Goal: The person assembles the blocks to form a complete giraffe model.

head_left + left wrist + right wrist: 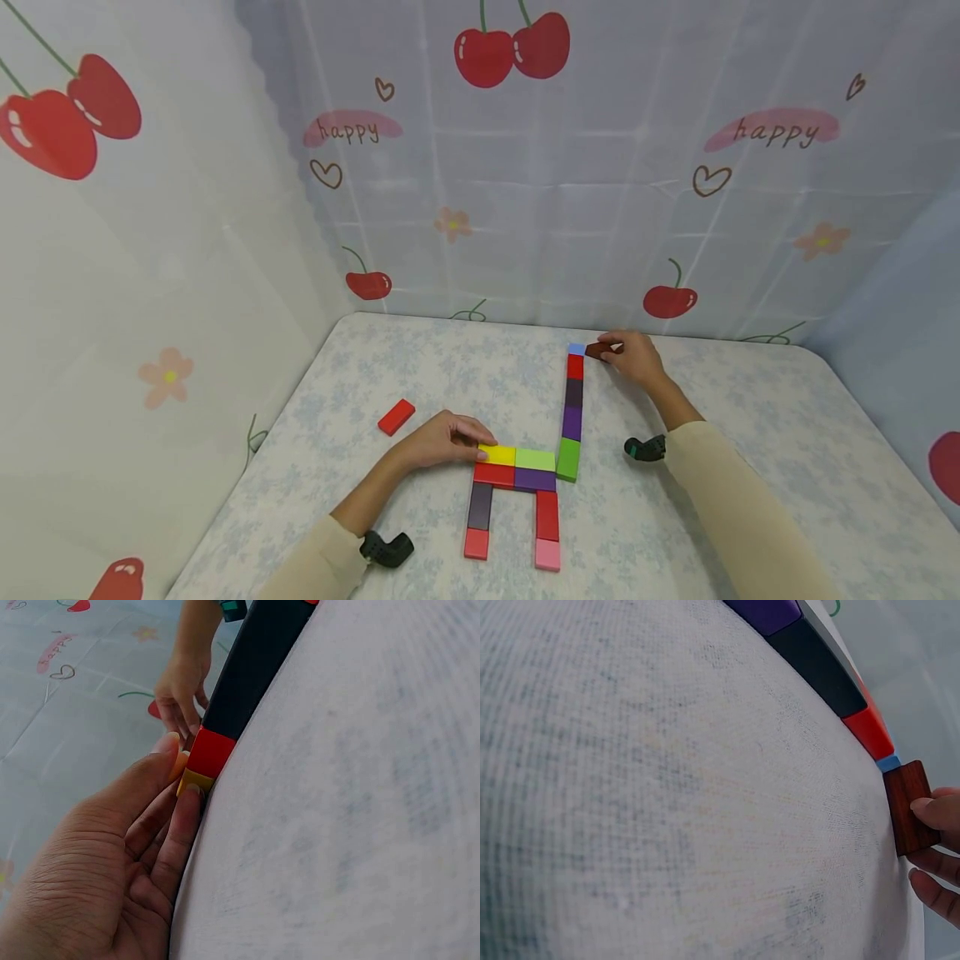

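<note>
At the top of a column of blocks, my right hand (636,358) pinches a dark brown wooden block (909,806) between thumb and fingers. One end of this block meets the small light-blue block (576,349). Below it the column runs through red (575,367), black (574,392), purple (572,422) and green (568,459). My left hand (435,440) holds the left end of a yellow block (498,455), thumb and fingers at its edges. Beside the yellow lies a light-green block (535,460), with red (493,475) and purple (535,479) blocks in front.
Two legs of blocks extend toward me: dark grey (480,506) with coral red (476,544), and red (547,516) with pink (547,555). A loose red block (396,417) lies left on the patterned tabletop (450,367). A cherry-print curtain (555,208) hangs behind the table.
</note>
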`<state>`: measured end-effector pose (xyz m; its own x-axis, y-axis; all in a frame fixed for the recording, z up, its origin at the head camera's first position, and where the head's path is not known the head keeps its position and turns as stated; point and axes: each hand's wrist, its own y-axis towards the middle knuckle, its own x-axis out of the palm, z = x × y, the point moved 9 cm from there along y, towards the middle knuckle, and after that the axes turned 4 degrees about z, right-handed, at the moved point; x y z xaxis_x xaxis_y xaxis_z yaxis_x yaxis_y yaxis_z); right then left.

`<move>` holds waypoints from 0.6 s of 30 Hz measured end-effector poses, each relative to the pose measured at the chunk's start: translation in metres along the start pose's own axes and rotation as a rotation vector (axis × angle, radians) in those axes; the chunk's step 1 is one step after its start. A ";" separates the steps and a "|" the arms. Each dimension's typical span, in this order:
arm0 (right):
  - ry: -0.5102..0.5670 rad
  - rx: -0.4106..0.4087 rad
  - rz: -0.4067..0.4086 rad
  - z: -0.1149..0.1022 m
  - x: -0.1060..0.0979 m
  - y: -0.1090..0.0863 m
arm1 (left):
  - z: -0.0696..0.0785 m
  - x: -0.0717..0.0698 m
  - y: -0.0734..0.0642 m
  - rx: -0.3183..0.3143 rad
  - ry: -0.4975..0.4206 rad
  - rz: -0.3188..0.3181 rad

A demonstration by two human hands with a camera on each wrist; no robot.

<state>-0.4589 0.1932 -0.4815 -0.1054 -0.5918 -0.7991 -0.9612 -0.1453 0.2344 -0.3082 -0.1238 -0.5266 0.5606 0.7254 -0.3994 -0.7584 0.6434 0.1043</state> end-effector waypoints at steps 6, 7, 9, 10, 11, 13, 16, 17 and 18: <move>0.016 0.013 -0.017 0.001 0.002 0.001 | 0.000 0.000 0.000 -0.005 -0.004 0.002; 0.019 0.013 -0.019 0.001 0.002 0.002 | 0.000 0.000 0.000 -0.005 -0.002 0.003; 0.022 0.010 -0.020 0.001 0.002 0.002 | 0.000 0.000 0.000 -0.006 0.001 0.004; 0.023 0.007 -0.022 0.001 0.002 0.002 | 0.000 0.000 0.000 -0.007 0.002 0.004; 0.025 0.004 -0.024 0.001 0.002 0.002 | 0.000 0.000 0.000 -0.008 0.003 0.004; 0.027 0.001 -0.026 0.000 0.002 0.002 | 0.001 0.000 0.000 -0.010 0.002 0.004; 0.024 0.006 -0.027 0.001 0.002 0.001 | 0.001 0.000 -0.001 -0.009 0.005 0.005; 0.020 0.010 -0.025 0.001 0.001 0.000 | 0.001 0.000 -0.001 -0.007 0.005 0.005; 0.018 0.015 -0.021 0.002 -0.001 -0.001 | 0.001 0.000 -0.001 -0.004 0.006 0.004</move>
<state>-0.4588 0.1953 -0.4822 -0.0805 -0.6030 -0.7937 -0.9670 -0.1459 0.2090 -0.3070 -0.1238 -0.5254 0.5553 0.7268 -0.4042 -0.7622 0.6392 0.1024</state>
